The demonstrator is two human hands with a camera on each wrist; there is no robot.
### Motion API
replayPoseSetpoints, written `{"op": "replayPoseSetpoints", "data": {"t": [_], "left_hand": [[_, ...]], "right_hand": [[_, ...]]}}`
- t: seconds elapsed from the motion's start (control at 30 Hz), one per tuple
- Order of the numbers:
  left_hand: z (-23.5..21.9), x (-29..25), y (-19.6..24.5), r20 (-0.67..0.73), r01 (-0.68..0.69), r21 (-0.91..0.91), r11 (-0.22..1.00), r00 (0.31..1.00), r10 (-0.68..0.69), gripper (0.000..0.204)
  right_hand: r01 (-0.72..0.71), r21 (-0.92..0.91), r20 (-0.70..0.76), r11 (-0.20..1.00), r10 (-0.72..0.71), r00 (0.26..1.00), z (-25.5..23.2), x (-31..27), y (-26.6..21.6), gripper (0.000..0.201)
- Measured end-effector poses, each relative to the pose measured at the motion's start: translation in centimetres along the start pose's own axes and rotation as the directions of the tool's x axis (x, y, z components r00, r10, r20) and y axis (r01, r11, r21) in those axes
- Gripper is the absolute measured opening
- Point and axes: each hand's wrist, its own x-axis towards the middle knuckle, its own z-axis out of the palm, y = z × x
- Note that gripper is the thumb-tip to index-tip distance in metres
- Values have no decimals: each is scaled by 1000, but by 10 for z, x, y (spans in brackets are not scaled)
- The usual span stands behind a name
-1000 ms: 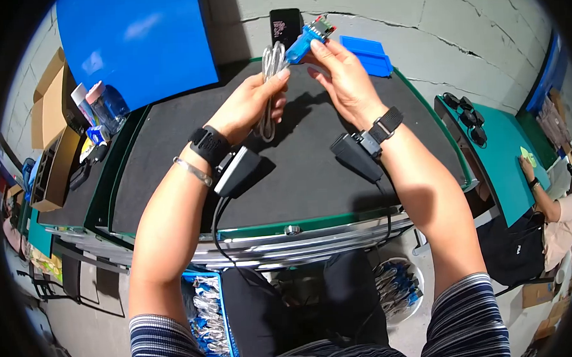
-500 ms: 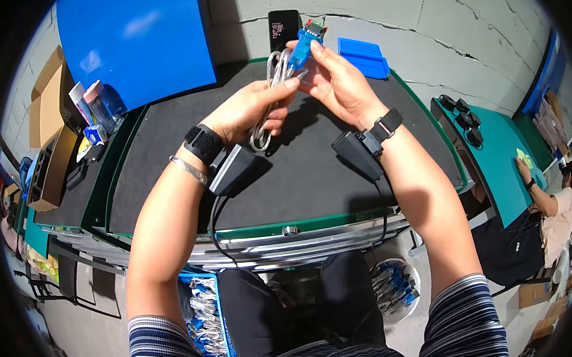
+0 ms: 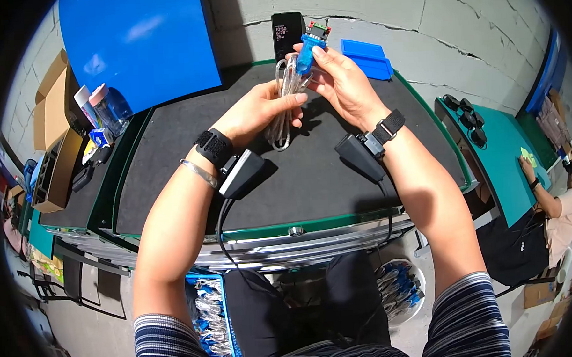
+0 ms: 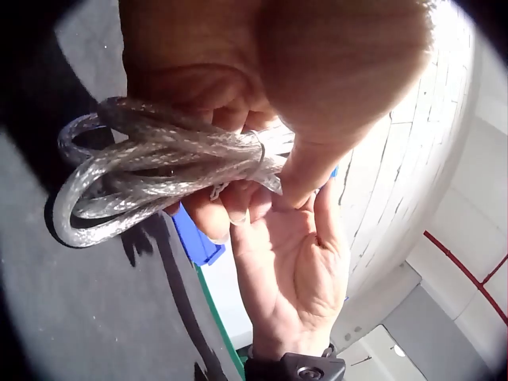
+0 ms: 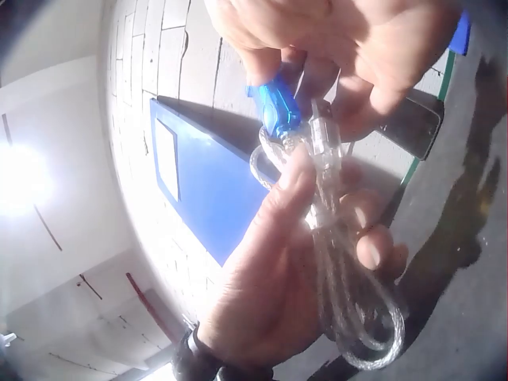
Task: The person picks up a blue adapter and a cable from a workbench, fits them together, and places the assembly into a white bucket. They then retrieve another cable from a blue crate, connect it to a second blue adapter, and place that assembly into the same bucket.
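Observation:
A coiled clear-sheathed silver cable (image 3: 281,137) hangs above the dark mat, gripped at its middle by my left hand (image 3: 257,113). A thin tie (image 4: 259,151) wraps the coil by the left thumb. My right hand (image 3: 352,89) pinches the translucent blue adapter (image 3: 305,59) on the cable, thumb on its near face. Its green terminal block (image 3: 318,29) points up and away from me. Beside the adapter, the right wrist view shows a clear-covered plug (image 5: 324,136) at the top of the coil. The right fingers behind the adapter are partly hidden.
A phone (image 3: 284,27) leans on the wall behind my hands, with a blue plastic tray (image 3: 365,55) to its right. Bottles and a cardboard box (image 3: 50,118) stand left. Below are a blue basket (image 3: 234,337) and white bucket (image 3: 421,287) of similar cables. Another person's arm (image 3: 545,196) is at right.
The blue adapter has turned from slanting right to nearly upright and moved slightly lower. My left hand has shifted right, bringing the coil close beside the adapter. Both holds continue.

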Motion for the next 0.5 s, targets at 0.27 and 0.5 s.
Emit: {"op": "replayPoseSetpoints", "data": {"t": [0.27, 0.5], "left_hand": [[1, 1, -3, 117, -27, 150, 988, 993, 10, 25], [4, -4, 3, 216, 73, 19, 997, 973, -76, 18]], "right_hand": [[3, 1, -73, 1000, -3, 997, -1, 0, -1, 37], [10, -12, -61, 1000, -11, 998, -4, 0, -1, 36]]}}
